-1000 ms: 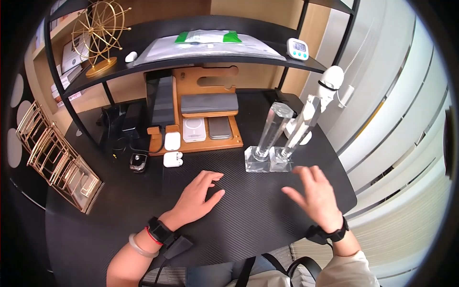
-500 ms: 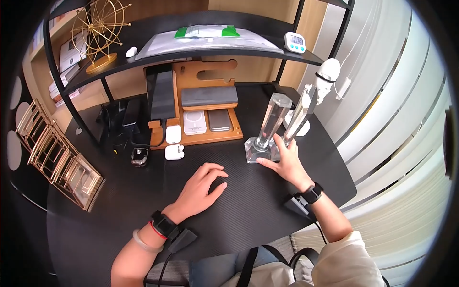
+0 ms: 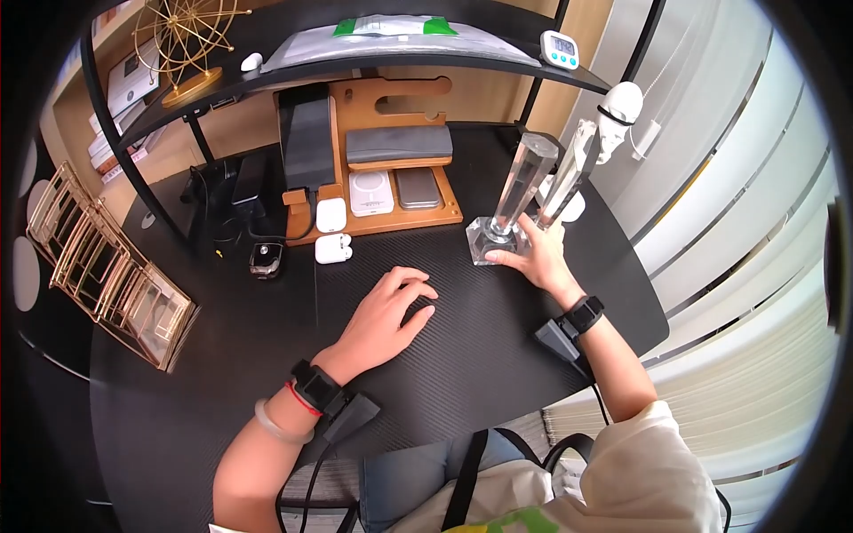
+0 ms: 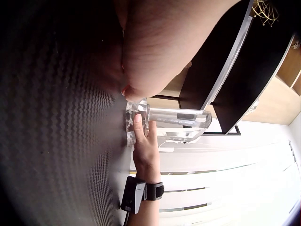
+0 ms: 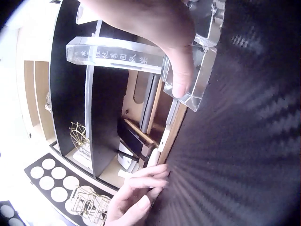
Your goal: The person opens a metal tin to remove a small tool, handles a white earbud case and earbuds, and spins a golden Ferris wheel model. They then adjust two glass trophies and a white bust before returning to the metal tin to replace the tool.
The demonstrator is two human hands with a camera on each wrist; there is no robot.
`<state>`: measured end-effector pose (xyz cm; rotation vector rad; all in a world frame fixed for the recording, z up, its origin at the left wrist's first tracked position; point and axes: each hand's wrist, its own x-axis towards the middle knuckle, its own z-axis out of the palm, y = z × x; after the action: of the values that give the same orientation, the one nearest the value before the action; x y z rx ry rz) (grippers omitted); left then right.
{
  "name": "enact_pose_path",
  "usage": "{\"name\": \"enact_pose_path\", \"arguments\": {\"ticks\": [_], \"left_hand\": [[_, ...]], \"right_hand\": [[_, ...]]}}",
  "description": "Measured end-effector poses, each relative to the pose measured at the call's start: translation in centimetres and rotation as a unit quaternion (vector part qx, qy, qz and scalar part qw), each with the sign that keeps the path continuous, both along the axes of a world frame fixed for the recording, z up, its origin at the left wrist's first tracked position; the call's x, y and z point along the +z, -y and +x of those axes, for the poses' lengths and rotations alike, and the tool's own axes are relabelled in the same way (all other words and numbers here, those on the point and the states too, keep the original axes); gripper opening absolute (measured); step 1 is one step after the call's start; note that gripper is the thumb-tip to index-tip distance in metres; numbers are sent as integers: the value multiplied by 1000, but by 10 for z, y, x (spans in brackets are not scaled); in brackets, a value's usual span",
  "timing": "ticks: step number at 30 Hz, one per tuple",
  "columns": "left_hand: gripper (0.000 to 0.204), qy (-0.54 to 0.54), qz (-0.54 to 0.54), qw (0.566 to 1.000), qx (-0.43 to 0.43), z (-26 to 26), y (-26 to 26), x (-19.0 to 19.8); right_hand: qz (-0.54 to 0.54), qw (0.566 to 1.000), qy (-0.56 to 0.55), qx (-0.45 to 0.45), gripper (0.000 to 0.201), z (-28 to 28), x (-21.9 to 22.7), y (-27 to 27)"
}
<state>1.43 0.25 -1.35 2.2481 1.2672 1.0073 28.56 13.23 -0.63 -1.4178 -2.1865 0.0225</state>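
Two clear crystal trophies stand upright side by side at the right of the desk, the left trophy (image 3: 524,182) with an engraved column (image 5: 117,55) and a faceted base. My right hand (image 3: 544,258) grips this trophy low down: the thumb (image 5: 183,77) lies across the front of the base, and the fingers reach round its right side, partly hidden. Just behind that hand leans the column of the second trophy (image 3: 569,173). My left hand (image 3: 382,320) rests on the desk mat with loosely bent fingers, holding nothing, to the left of the trophies.
Behind the left hand sit a white earbud case (image 3: 332,250) and a wooden organizer (image 3: 426,222) with a power bank and a glasses case. A black watch (image 3: 266,259) and gold wire rack (image 3: 133,293) are on the left. A shelf (image 3: 400,67) spans the back; a white camera (image 3: 620,105) stands right.
My right hand has moved forward and left from above the mat and taken hold of the left trophy's base. The left hand stays about where it was. The head view has tilted down.
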Motion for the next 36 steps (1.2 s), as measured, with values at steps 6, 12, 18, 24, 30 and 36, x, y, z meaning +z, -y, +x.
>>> {"name": "enact_pose_path", "arguments": {"ticks": [6, 12, 18, 24, 30, 36], "left_hand": [[18, -3, 4, 1000, 2, 0, -1, -1], [17, -7, -1, 1000, 2, 0, -1, 1], [17, -11, -10, 1000, 3, 1, -2, 1], [17, -12, -9, 1000, 4, 3, -2, 2], [17, 5, -12, 1000, 1, 2, -2, 5], [17, 33, 2, 999, 38, -1, -4, 4]], "right_hand": [[-25, 999, -8, -18, 83, 4, -8, -39], [-4, 999, 27, -19, 83, -10, -5, -75], [5, 1000, 9, 12, 87, -28, -4, -94], [-50, 998, 19, 35, 87, -25, 1, -99], [-65, 988, 5, 138, 77, -3, 16, -104], [-37, 988, 21, 146, 68, -2, 10, -102]]}}
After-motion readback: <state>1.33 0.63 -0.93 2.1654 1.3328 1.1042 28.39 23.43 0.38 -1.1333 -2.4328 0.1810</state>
